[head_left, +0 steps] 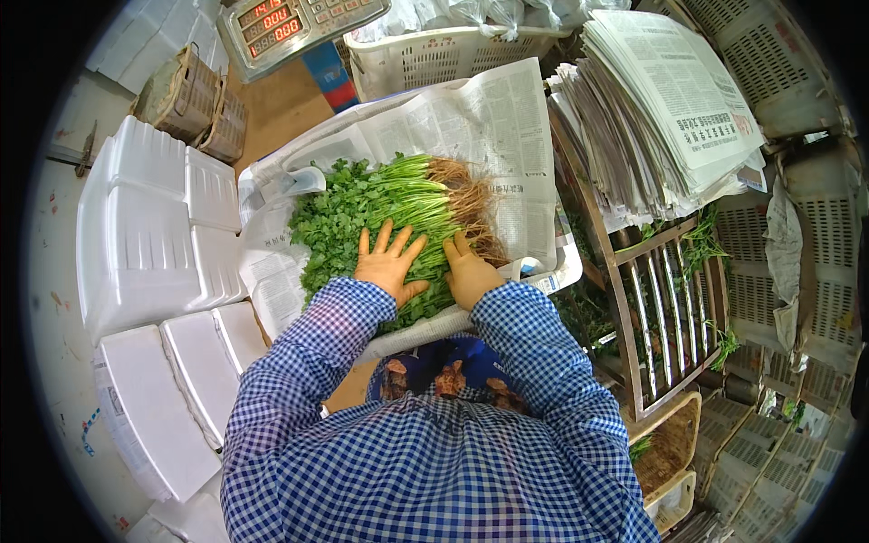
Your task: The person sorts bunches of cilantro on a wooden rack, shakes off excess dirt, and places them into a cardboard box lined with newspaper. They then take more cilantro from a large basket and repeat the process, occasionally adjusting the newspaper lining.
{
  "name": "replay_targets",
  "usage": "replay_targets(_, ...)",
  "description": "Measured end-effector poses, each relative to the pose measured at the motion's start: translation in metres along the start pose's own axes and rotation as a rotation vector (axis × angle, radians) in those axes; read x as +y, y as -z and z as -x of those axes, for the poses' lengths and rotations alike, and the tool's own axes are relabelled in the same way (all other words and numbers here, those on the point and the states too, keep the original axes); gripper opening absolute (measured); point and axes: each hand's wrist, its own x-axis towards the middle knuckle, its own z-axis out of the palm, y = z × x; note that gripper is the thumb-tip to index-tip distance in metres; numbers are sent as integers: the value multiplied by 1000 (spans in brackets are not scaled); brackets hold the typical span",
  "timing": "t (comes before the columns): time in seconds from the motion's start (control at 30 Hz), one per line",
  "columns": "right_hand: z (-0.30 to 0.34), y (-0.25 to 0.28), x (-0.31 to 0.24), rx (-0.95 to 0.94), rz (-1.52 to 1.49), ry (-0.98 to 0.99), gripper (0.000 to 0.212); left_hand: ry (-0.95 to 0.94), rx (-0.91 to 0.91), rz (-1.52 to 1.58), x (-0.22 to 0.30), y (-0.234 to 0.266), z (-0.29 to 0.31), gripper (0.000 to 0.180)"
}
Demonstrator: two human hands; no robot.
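Bunches of coriander (362, 204) lie side by side, their green leaves to the left and brown roots (472, 195) to the right. They rest in a white box lined with newspaper (518, 136). My left hand (387, 264) is spread flat on the leaves and stems, its fingers wide apart. Nearer the roots, my right hand (471, 273) presses on the stems, with its fingers pointing away from me and partly bent down. Its outer fingers are hard to see. Neither hand lifts anything. A clear plastic piece (305, 181) sits at the box's left side.
White foam boxes (145, 244) are stacked on the left. A digital scale (299, 27) stands at the back, beside a white crate (453, 61) of plastic bags. A stack of newspapers (670, 109) lies on the right, above a slatted wooden frame (665, 317) with loose greens.
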Motion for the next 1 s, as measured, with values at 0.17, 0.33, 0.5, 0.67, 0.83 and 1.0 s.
replay_targets(0.17, -16, 12, -8, -140, 57, -58, 71, 50, 34, -7, -3, -11, -13, 83)
replay_targets(0.33, -27, 2, -4, -140, 43, -48, 70, 101, -24, -106, 0, -19, -23, 84)
replay_targets(0.5, 23, 42, 18, 64, -198, 58, 69, 95, 0, -114, -5, -25, -22, 84)
replay_targets(0.67, 108, 109, 47, 937, -292, 116, 45, 75, 83, -64, -7, -31, -17, 86)
replay_targets(0.83, 141, 199, 76, 1559, -126, -62, 39, 29, 97, 15, -11, -17, -6, 89)
replay_targets(1.0, 131, 267, 136, 1495, 85, -249, 42, -46, 177, 93, 11, 23, 36, 88)
